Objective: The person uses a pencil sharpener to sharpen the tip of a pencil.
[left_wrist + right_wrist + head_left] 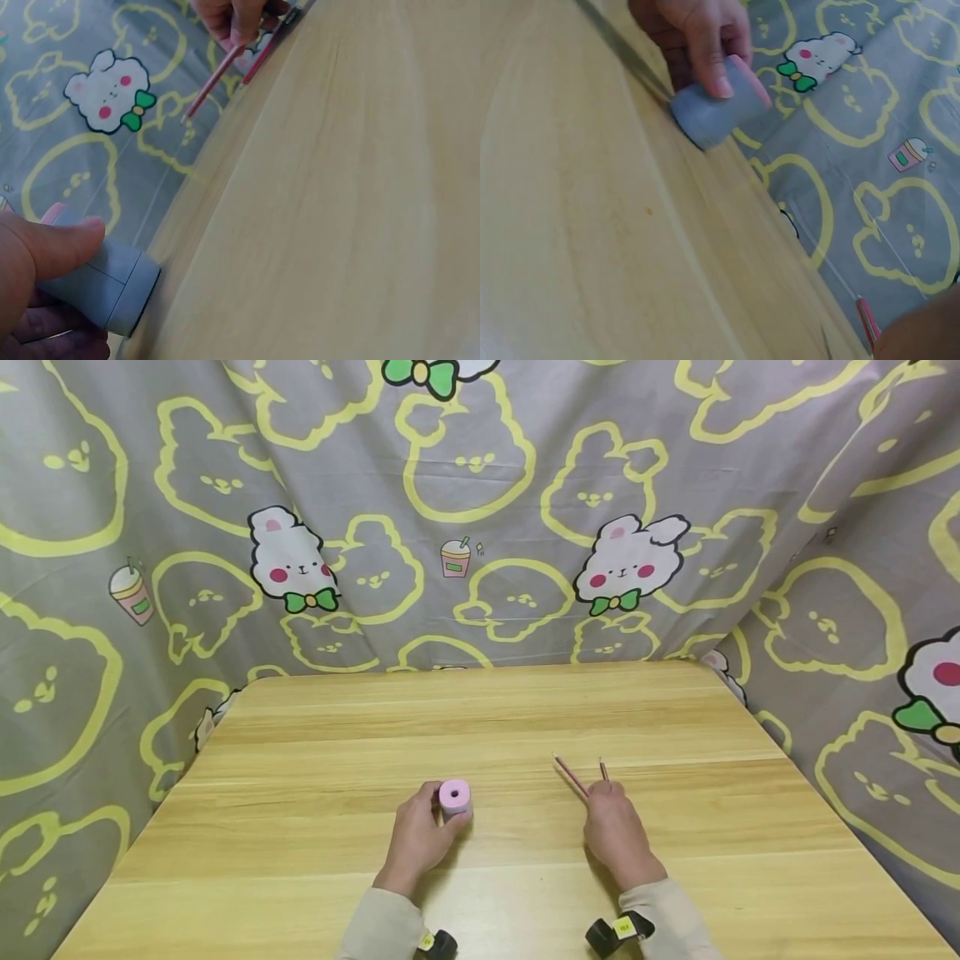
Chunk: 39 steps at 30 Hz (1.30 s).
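A small pencil sharpener [454,797] stands upright on the table left of centre, its top pink with a dark round hole. The grey body [112,285] shows in the left wrist view. My left hand [422,835] grips it from the left side, thumb in front and fingers behind. To the right, my right hand [617,831] pinches a reddish pencil [572,775] whose point faces up and left. A second pencil [603,768] sticks out beyond the same hand; whether it is gripped or lies beneath is hidden.
The wooden table [300,860] spreads around both hands. A grey curtain [517,543] with yellow outlines and bunny faces hangs along the back and both sides. Each wrist wears a black camera, such as the one on the right wrist [603,937].
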Available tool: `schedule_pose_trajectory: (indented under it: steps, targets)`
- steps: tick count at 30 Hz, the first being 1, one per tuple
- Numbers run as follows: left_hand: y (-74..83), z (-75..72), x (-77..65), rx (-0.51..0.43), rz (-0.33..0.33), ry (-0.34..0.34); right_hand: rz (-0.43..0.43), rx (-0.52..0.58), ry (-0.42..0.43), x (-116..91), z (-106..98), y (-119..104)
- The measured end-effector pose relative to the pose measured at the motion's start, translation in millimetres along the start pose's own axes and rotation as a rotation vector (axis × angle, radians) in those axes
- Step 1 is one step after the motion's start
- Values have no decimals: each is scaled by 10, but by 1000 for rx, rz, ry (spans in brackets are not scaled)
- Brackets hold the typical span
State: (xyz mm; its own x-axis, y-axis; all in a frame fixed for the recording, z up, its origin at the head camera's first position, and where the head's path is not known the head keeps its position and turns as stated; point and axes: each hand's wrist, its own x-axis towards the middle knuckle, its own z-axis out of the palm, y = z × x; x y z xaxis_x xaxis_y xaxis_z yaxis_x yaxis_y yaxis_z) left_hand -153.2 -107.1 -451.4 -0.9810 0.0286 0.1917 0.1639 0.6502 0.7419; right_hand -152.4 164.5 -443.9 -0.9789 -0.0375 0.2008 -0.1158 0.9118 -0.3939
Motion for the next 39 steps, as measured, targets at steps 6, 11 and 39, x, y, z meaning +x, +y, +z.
schedule_pose_trajectory:
  steps: [6, 11, 39]
  targets:
    - [3, -56, -19, -16, -39, 15, 30, 141, -32, 5, -32, 104]
    - [-13, -135, -52, -43, -44, 20, 4, 239, -6, -20, -40, 185]
    - [97, -255, -146, 19, 185, -20, -326, 525, 135, -62, 63, 5]
